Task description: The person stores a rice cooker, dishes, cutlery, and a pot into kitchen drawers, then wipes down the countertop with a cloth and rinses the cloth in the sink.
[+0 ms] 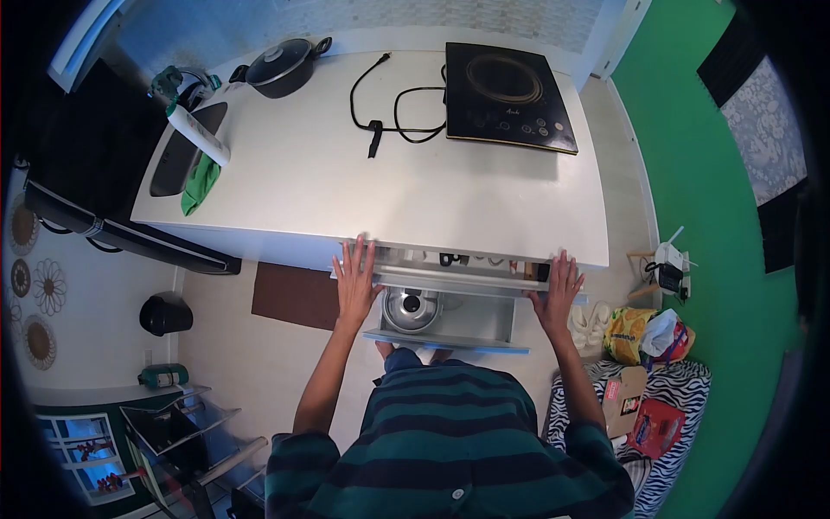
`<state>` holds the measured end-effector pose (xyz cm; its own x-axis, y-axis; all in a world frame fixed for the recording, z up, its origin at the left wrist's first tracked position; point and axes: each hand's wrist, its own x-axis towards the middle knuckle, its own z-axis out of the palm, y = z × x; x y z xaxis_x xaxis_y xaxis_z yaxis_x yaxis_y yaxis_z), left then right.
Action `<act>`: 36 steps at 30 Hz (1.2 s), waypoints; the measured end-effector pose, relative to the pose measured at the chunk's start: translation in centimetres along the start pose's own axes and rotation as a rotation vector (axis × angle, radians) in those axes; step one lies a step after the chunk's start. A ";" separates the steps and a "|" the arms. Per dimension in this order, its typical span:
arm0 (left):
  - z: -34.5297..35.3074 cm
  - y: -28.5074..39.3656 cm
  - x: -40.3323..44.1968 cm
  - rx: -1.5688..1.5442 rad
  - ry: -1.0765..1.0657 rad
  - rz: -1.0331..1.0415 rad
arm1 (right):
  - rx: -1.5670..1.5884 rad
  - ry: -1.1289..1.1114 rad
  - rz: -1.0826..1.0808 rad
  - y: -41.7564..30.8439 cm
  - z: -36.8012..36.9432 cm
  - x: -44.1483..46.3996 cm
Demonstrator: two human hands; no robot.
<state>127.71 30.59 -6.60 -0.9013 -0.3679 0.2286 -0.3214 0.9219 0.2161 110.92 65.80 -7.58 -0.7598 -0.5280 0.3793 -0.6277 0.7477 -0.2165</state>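
Note:
My left hand (354, 281) lies on the left end of the upper drawer (467, 280), fingers stretched toward the counter edge. At the drawer's right end rests my right hand (558, 292), with its fingers spread. The upper drawer is partly pulled out; small items show in the gap behind its front, too small to name. Below it a lower drawer (488, 322) stands further out. A shiny metal pot (411, 310) with a dark knob sits in that drawer's left part. Neither hand grips a loose object.
On the white counter (294, 173) are an induction cooktop (510, 95) with its black cord (354, 91), a lidded pan (281, 69), a white bottle (199, 134) and a green cloth (201, 183) by the sink. A zebra-patterned seat (683, 381) with packages stands behind at right.

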 end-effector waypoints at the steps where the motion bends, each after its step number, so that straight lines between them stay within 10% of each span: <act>1: 0.0 0.0 0.7 0.011 -0.018 0.016 | -0.017 -0.011 0.012 0.1 0.0 0.7; 15: 7.1 -1.2 3.6 -0.003 0.445 0.001 | -0.102 0.404 0.243 -1.1 5.4 4.2; 19: 2.8 0.3 3.2 -0.136 0.201 -0.062 | -0.045 0.355 0.301 -2.4 4.7 4.3; 27: -6.6 -10.0 7.9 -0.399 0.370 -0.144 | 0.472 0.517 0.256 -15.2 2.6 17.5; 30: -6.3 -14.7 11.4 -0.623 0.301 -0.178 | 1.480 0.111 1.021 -13.2 7.4 23.6; 36: -3.5 -16.5 23.8 -0.664 0.407 -0.025 | 1.472 -0.118 0.929 -23.6 6.5 27.3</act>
<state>112.58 6.21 -1.44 -0.6770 -0.5218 0.5190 0.0168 0.6941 0.7197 103.84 31.13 2.09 -0.8909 -0.2462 -0.3818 0.4208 -0.1306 -0.8977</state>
